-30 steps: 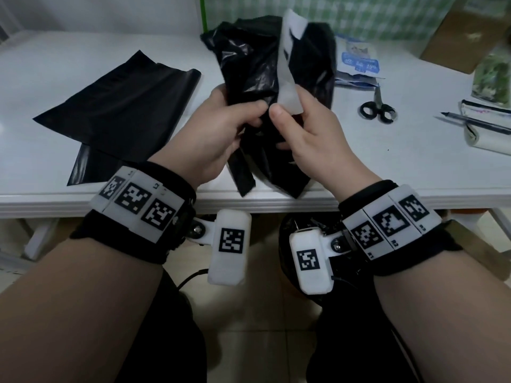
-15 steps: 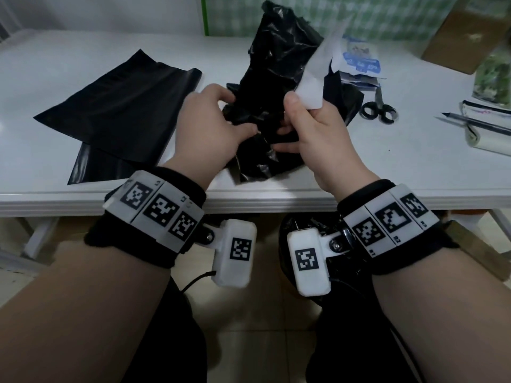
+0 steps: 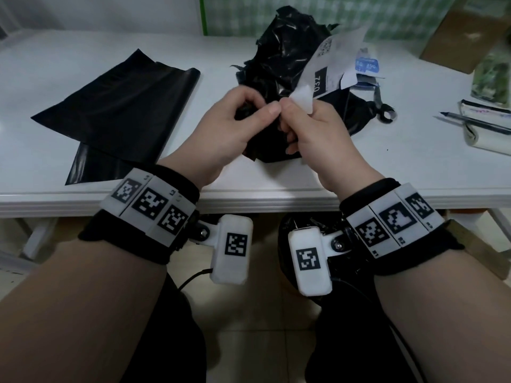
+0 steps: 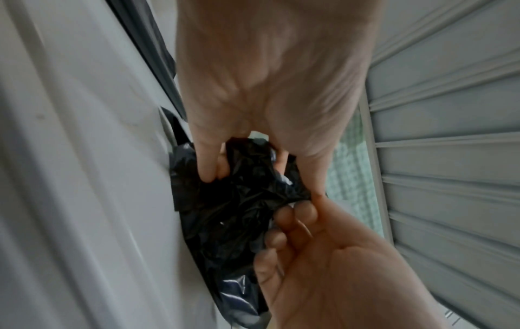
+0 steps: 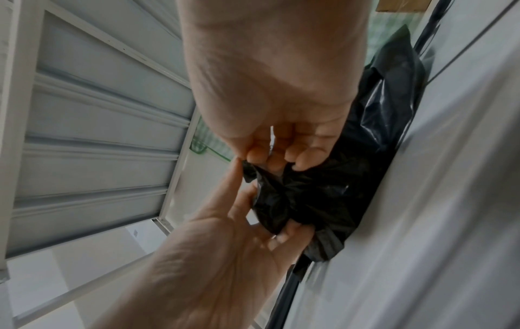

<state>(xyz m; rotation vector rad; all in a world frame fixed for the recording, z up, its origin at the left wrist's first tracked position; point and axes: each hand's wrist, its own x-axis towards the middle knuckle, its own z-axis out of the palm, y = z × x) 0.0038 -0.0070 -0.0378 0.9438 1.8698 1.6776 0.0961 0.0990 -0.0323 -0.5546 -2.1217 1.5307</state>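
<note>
A crumpled black plastic mailer bag (image 3: pixel 287 59) lies bunched on the white table (image 3: pixel 249 189), in front of me. A white shipping label (image 3: pixel 329 64) with printed codes sticks up from it at the right. My left hand (image 3: pixel 235 125) grips a wad of the black plastic with curled fingers (image 4: pixel 208 164). My right hand (image 3: pixel 309 128) pinches the same wad, its thumb against the label's lower edge. The two thumbs touch over the bag. In the wrist views the black bag (image 4: pixel 239 211) (image 5: pixel 309 195) is squeezed between both hands.
A flat black mailer bag (image 3: pixel 121 106) lies to the left on the table. Black-handled scissors (image 3: pixel 384 109) and a blue-printed packet (image 3: pixel 366 64) sit right of the bag. A pen (image 3: pixel 470 123) and a pouch (image 3: pixel 486 128) lie at the far right, a cardboard box (image 3: pixel 459 34) behind.
The bag has come down from upright in front of me to a bunch on the table. Both hands have gathered and crumpled its near end, and the label now tilts to the right.
</note>
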